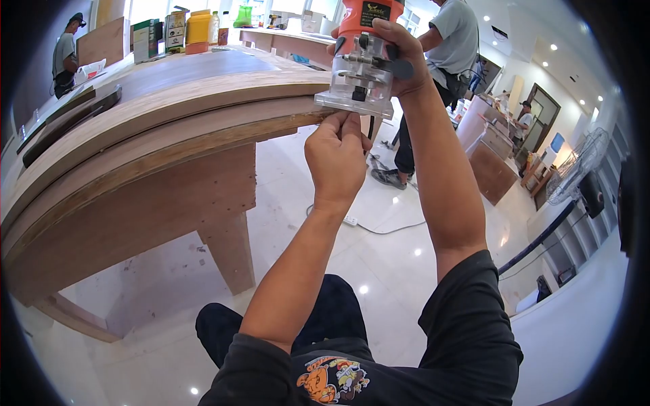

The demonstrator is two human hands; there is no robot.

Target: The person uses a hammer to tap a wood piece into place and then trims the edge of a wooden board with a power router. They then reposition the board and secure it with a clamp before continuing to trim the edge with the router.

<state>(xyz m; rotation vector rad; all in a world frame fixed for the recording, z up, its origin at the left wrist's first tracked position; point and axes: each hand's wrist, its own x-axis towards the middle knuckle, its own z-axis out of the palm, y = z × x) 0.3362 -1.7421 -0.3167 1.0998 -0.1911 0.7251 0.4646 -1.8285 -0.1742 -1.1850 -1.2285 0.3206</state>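
My right hand (406,57) is wrapped around an orange-and-black trim router (360,68), held upright at the end of the wooden workbench (135,169). The router has a clear plastic base (352,103) with a metal clamp and knob above it. Just under this base is my left hand (336,159), its thumb and fingers pinched together near the router's underside. What those fingertips hold, if anything, is hidden. A layered board edge (203,111) runs along the bench top and reaches the base.
Tins and bottles, including a yellow container (198,28), stand at the bench's far side. A dark long tool (74,125) lies on the left. A person (450,40) stands close behind the router; others are farther off. A cable (389,231) crosses the floor; a fan (582,169) stands right.
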